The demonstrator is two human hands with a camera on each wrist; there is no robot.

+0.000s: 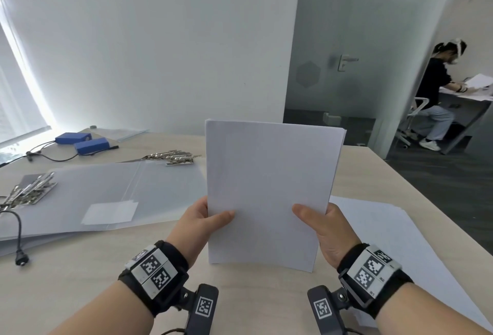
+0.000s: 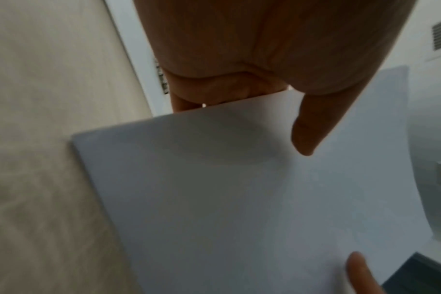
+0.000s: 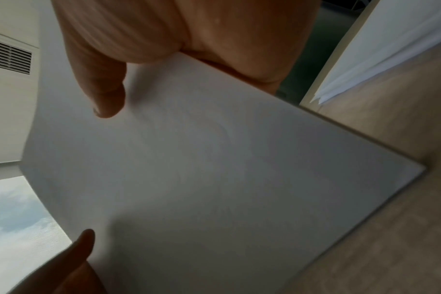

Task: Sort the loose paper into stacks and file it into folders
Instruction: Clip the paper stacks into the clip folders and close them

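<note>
A stack of blank white paper point(image 1: 269, 190) stands upright on its bottom edge on the wooden table point(image 1: 80, 281). My left hand point(image 1: 206, 221) grips its left side, thumb on the front. My right hand point(image 1: 318, 224) grips the right side the same way. The left wrist view shows the paper stack point(image 2: 214, 199) with my thumb on it; the right wrist view shows the paper stack point(image 3: 202, 179) likewise. An open translucent folder point(image 1: 106, 196) lies flat to the left. More loose white sheets point(image 1: 386, 233) lie on the table at the right.
Metal binder clips point(image 1: 173, 157) sit behind the folder and another clip cluster point(image 1: 29, 192) on its left edge. Two blue boxes point(image 1: 82, 141) with cables lie far left. A black cable point(image 1: 20, 241) crosses the near left. Another person point(image 1: 437, 94) sits beyond the glass door.
</note>
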